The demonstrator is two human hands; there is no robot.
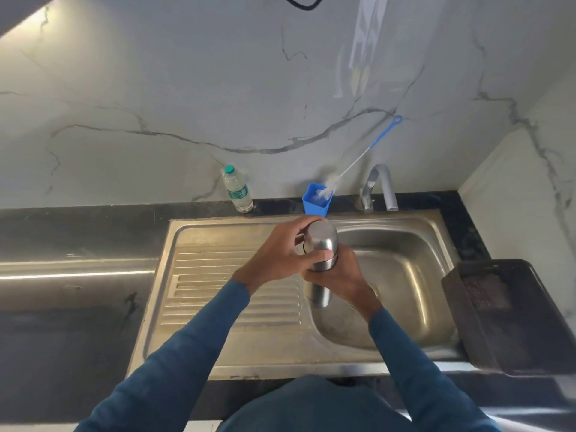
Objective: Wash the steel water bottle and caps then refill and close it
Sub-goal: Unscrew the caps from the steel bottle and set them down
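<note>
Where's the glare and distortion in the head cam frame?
Head view: wide-angle bowing curves the counter edge and wall; a bright glare streak runs along the steel ledge on the left, with softer sheen on the sink basin and the steel bottle; whole frame slightly soft, corners dimmer.

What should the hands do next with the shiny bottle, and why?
Probably twist the cap off. The left hand grips the cap at the top, the right hand holds the steel bottle below it over the sink, and the cap looks closed, so washing inside cannot start yet.
</note>
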